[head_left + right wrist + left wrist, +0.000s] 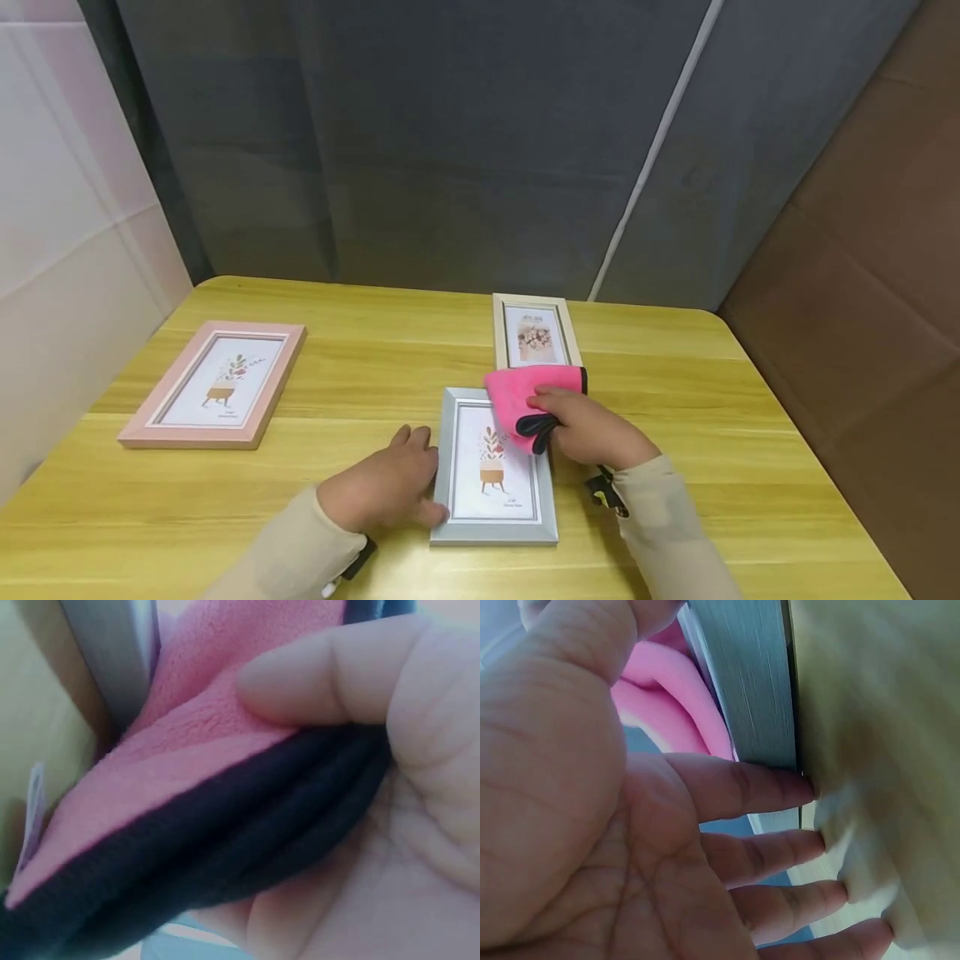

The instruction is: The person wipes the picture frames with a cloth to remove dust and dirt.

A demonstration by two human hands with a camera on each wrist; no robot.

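A grey-blue picture frame [491, 533] lies face up on the table in front of me, its print showing a potted plant. My right hand [596, 429] grips a folded pink cloth [517, 392] with black edging, thumb on top and fingers beneath, over the frame's upper right corner. Part of that corner is hidden under the cloth. My left hand [390, 483] rests at the frame's left side, thumb at its lower left border. In the left wrist view, nearly straight fingers [742, 787] reach across the frame's side edge [754, 682] with fingertips at the tabletop.
Behind the cloth lies a cream picture frame [500, 333] with a flower print, its lower end covered by the cloth. At the left of the wooden table [360, 350] is a pink picture frame [187, 435]. Dark fabric [465, 150] hangs behind the table.
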